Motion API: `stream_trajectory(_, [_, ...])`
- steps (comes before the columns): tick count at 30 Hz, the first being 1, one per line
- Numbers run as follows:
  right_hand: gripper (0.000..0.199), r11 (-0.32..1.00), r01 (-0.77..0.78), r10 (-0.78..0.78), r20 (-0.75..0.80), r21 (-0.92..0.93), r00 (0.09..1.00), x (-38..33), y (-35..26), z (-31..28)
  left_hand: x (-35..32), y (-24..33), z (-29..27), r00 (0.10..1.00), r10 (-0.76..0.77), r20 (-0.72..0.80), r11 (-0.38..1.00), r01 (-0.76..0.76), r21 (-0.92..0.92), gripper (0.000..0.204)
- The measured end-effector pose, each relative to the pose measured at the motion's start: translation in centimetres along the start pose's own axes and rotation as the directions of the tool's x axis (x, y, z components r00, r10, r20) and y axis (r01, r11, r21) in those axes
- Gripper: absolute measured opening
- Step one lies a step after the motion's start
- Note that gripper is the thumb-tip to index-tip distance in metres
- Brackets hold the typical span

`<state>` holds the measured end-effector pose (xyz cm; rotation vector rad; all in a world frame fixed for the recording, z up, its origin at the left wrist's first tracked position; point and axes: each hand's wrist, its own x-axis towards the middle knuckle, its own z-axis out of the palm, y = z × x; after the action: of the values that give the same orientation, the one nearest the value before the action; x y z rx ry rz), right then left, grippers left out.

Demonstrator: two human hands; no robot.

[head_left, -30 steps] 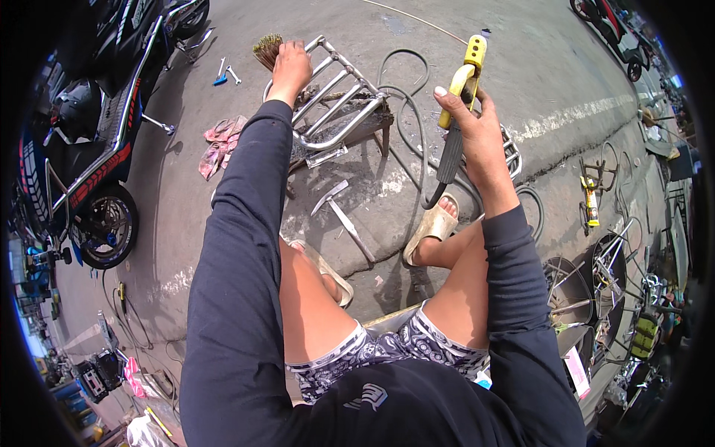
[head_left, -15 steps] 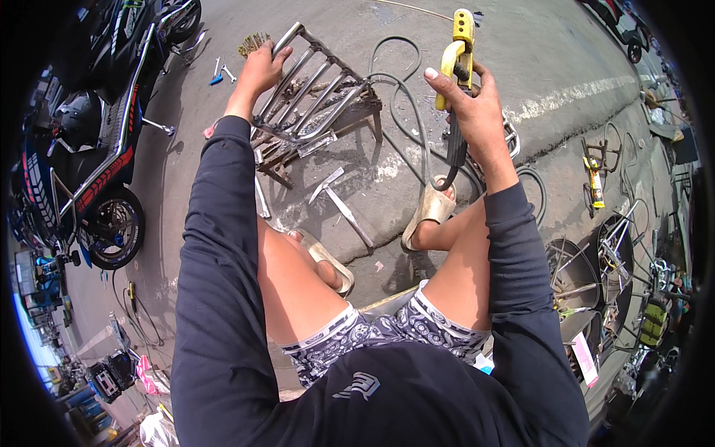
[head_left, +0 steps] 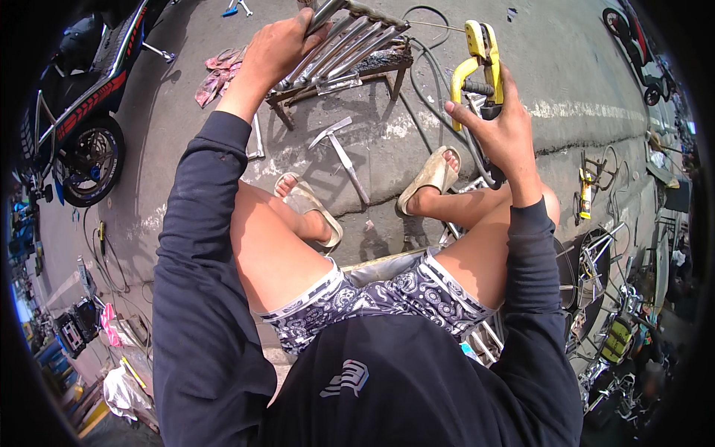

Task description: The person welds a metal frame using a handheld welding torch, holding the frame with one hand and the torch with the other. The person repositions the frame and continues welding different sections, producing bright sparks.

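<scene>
My left hand (head_left: 281,52) is closed around the edge bar of a barred metal rack (head_left: 350,46), which is tilted up over a low rusty metal stand (head_left: 397,74). In my right hand (head_left: 505,123) is a yellow welding electrode holder (head_left: 491,56), with the thumb by its curved lever. From its jaws a thin welding rod (head_left: 439,27) runs left toward the rack's far right corner. Whether the rod's tip touches the metal I cannot tell. Below the stand, a chipping hammer (head_left: 344,158) lies on the ground.
A grey cable (head_left: 415,112) loops on the concrete right of the stand. Stained cloth (head_left: 217,74) lies to the left, near a parked motorcycle (head_left: 89,160). Metal parts (head_left: 596,253) are piled at the right. My sandalled feet (head_left: 436,179) flank the hammer.
The rack has tipped to a steeper angle in my left hand. The electrode holder has turned, bringing the rod closer to the rack. The whole view has shifted.
</scene>
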<state>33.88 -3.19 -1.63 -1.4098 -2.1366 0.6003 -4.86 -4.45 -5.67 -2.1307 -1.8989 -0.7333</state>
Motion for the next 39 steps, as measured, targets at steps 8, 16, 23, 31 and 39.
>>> stream_trajectory(8, [0.106, 0.982, -0.047, 0.067, -0.101, 0.184, 0.993, -3.2, -0.3, 3.3, 0.8, 0.6, -0.7, 0.995, -0.092, 0.05, 0.975, 0.1, -0.2, 0.026])
stream_trajectory(16, [0.103, 0.984, 0.154, -0.148, -0.076, 0.089, 0.986, -3.0, 2.3, 5.2, -0.4, -2.8, -0.9, 0.989, -0.145, 0.041, 0.968, 0.15, -0.201, 0.046])
stream_trajectory(23, [0.098, 0.993, 0.114, -0.112, 0.064, -0.032, 0.992, -3.0, 2.4, 7.4, -0.6, -3.9, -0.5, 0.995, -0.097, -0.02, 0.972, 0.09, -0.216, 0.045])
stream_trajectory(31, [0.098, 0.984, 0.165, -0.161, 0.061, -0.073, 0.985, -4.0, 2.1, 7.8, -0.7, -6.1, -0.6, 0.986, -0.155, 0.057, 0.979, 0.161, -0.125, 0.041])
stream_trajectory(39, [0.099, 0.985, 0.16, -0.157, 0.052, -0.062, 0.986, -3.9, 2.2, 7.3, -0.8, -6.6, -0.2, 0.993, -0.12, 0.005, 0.974, 0.119, -0.192, 0.04])
